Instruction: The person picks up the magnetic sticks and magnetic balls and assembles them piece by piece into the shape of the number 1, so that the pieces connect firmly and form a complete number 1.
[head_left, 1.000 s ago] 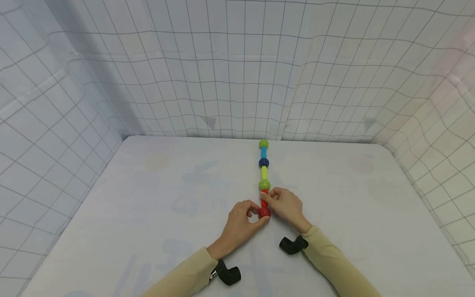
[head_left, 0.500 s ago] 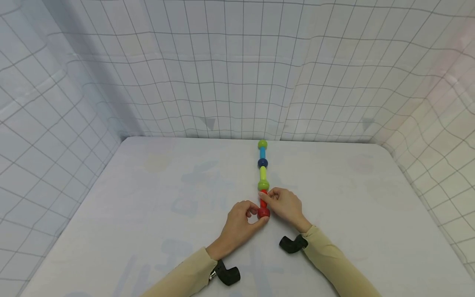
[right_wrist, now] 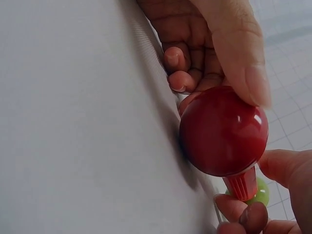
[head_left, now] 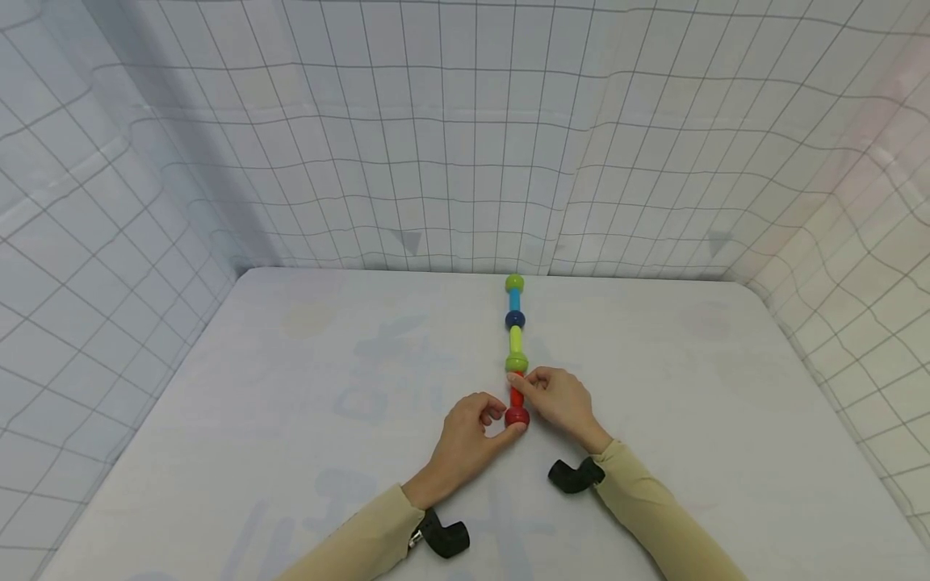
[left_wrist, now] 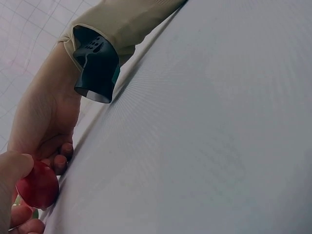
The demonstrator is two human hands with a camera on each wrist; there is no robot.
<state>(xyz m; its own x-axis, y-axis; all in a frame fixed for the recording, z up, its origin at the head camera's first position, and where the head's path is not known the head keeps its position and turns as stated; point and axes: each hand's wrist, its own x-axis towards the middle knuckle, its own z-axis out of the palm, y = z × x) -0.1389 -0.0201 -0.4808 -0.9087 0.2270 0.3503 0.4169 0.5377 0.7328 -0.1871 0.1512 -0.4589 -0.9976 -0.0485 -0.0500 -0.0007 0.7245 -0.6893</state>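
A straight chain of balls and rods lies on the white table, pointing away from me. My left hand point(head_left: 465, 436) holds the red ball point(head_left: 517, 416) at the near end between thumb and fingers. With thumb and fingertips, my right hand point(head_left: 563, 403) pinches the red rod point(head_left: 517, 395) that runs from this ball to a green ball point(head_left: 517, 362). In the right wrist view the red ball point(right_wrist: 223, 130) fills the middle, and the ridged red rod point(right_wrist: 242, 185) enters its underside. Seen from the left wrist, the red ball point(left_wrist: 38, 185) sits close to the tabletop.
Beyond the green ball follow a yellow-green rod point(head_left: 516, 339), a dark blue ball point(head_left: 515, 319), a light blue rod point(head_left: 514, 299) and another green ball point(head_left: 514, 282) near the table's far edge. White gridded curtains point(head_left: 465, 145) surround the white table point(head_left: 305, 363). A black wrist mount hangs below each sleeve.
Both hands stay almost where they were on the red ball and red rod. The whole view shifts very slightly; the chain looks the same.
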